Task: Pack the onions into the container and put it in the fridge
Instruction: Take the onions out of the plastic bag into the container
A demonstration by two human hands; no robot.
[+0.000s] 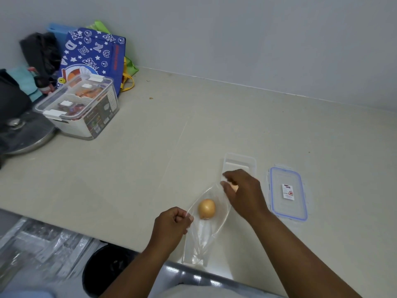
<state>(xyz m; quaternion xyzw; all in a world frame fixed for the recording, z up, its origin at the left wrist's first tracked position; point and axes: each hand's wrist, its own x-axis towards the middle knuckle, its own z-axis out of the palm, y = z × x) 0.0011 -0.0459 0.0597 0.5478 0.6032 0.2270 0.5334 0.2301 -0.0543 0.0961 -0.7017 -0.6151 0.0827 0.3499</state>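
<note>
Counter [214, 117] surface lies largely bare through the middle and right, running back to the wall; its near edge passes just below a clear plastic bag [206, 229]. One onion [206, 208] sits inside that bag. The left hand [171, 222] is clenched on the bag's left edge; the right hand [242, 194] is curled over the bag's far end and the near part of the clear container [239, 164], and whether it grasps anything cannot be told. The blue-rimmed lid [287, 193] lies flat just right of the container, apart from it, bearing a small label, print too small to read. Far left, a latched storage box [79, 106] stands before a blue bag [94, 54] printed with letters and stars.
</note>
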